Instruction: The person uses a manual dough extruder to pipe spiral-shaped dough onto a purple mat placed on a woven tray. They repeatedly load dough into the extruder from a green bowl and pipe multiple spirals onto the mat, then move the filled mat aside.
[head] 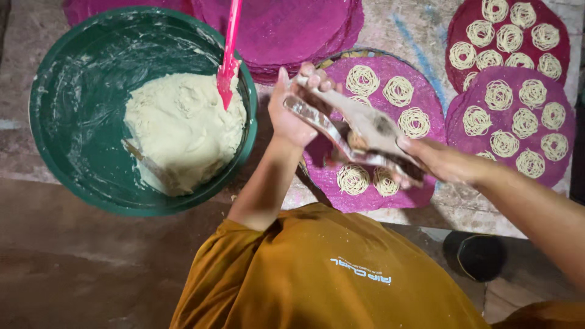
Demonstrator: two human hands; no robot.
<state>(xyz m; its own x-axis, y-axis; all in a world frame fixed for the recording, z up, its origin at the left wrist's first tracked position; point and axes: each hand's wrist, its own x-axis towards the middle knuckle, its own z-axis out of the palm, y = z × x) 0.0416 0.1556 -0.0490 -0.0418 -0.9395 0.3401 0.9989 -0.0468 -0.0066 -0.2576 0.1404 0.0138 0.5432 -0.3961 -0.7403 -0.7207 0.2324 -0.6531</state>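
Gripping metal press [359, 131] w/ left hand [292, 113] & right hand [442, 161] over purple mat [426, 97].

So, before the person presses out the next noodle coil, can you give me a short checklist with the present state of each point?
1. Both hands on the press: left hand and right hand grip the metal press. Ok.
2. Press held over the purple mat: ok.
3. Free space on that mat: its middle lies under the press. Cannot tell.
4. Dough inside the press: hidden and blurred. Cannot tell.
5. Dough supply: the green bowl holds a big lump of dough, with a pink spatula in it. Ok.
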